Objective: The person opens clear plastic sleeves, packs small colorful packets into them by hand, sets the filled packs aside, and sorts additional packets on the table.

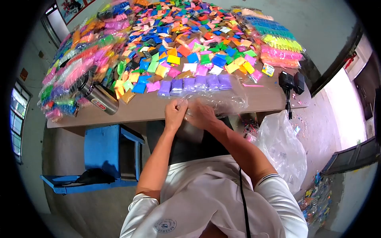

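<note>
A row of several small purple packets lies on the table, in or under a clear plastic bag that spreads toward the front edge. My left hand is closed in a pinch on the bag's near edge, below the left end of the row. Close beside it, my right hand has its fingers curled on the same plastic, slightly blurred. The fingertips of the right hand are partly hidden, and the two hands almost touch.
Loose coloured packets cover the table. Filled bags are stacked left and right. A steel thermos leans at left; black adapters lie at right. Below are a blue chair and a translucent bag.
</note>
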`<action>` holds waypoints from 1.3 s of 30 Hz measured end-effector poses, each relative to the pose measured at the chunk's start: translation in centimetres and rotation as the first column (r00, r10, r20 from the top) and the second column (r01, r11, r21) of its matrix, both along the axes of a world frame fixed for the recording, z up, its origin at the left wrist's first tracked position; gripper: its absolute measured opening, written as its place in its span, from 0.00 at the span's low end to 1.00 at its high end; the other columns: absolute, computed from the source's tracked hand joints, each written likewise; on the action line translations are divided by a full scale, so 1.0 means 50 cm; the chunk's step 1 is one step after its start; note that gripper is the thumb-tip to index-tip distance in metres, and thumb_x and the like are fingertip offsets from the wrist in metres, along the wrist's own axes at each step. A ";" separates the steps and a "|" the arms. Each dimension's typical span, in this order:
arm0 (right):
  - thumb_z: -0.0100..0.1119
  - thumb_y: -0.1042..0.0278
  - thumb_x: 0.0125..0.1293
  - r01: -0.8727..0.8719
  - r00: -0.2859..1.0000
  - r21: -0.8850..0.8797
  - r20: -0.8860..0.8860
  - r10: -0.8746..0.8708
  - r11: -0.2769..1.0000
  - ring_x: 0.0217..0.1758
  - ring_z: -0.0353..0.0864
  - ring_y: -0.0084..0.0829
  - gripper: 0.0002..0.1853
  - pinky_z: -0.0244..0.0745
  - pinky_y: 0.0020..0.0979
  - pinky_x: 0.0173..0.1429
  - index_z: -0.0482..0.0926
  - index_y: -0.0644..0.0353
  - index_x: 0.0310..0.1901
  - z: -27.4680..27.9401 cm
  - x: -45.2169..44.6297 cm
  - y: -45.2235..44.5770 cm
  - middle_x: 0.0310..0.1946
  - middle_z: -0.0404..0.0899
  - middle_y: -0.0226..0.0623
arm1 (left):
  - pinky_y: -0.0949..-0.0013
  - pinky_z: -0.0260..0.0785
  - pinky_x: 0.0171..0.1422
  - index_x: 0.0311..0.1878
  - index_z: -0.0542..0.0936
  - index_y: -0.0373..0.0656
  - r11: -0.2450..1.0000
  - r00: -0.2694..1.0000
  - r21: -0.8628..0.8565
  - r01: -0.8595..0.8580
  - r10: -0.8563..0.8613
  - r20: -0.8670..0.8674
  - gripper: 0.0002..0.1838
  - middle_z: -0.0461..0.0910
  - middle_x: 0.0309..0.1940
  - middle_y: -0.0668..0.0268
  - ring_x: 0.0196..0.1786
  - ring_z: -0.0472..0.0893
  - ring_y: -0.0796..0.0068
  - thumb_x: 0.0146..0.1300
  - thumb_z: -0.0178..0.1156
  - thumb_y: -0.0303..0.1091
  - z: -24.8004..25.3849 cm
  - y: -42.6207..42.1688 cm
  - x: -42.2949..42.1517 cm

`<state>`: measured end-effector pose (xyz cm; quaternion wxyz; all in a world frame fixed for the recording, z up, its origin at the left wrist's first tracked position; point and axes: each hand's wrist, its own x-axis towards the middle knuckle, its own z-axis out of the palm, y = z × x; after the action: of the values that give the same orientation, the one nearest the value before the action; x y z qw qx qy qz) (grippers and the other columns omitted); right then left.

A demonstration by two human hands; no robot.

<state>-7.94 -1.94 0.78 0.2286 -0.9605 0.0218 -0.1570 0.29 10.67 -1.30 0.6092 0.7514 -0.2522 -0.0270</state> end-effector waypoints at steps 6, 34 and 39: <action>0.61 0.63 0.56 -0.088 0.983 0.200 0.178 0.052 0.976 0.42 0.80 0.53 0.18 0.76 0.49 0.46 0.79 0.57 0.49 -0.048 0.003 -0.019 0.34 0.77 0.49 | 0.66 0.68 0.42 0.40 0.81 0.33 0.998 0.989 0.020 -0.056 0.053 0.138 0.15 0.78 0.30 0.61 0.36 0.75 0.74 0.69 0.59 0.39 -0.008 -0.001 -0.002; 0.65 0.63 0.56 -0.223 0.936 0.089 0.300 0.187 0.971 0.35 0.80 0.51 0.12 0.74 0.47 0.39 0.83 0.56 0.41 0.019 0.008 -0.028 0.29 0.79 0.45 | 0.64 0.65 0.35 0.26 0.75 0.35 0.996 0.996 -0.057 -0.073 0.075 0.047 0.16 0.72 0.22 0.60 0.27 0.72 0.68 0.64 0.63 0.37 0.009 -0.001 -0.028; 0.64 0.66 0.52 -0.021 0.945 0.002 0.328 0.019 1.000 0.31 0.79 0.50 0.06 0.73 0.49 0.33 0.81 0.53 0.33 -0.013 0.026 -0.006 0.26 0.78 0.46 | 0.63 0.65 0.35 0.28 0.75 0.34 0.988 0.948 -0.004 -0.153 0.148 0.283 0.13 0.75 0.25 0.58 0.29 0.74 0.64 0.65 0.60 0.33 0.011 -0.011 -0.035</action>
<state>-6.62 -2.23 0.11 0.2333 -0.9206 -0.0257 -0.3121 -1.45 10.10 -0.74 0.5605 0.7700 -0.2782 0.1248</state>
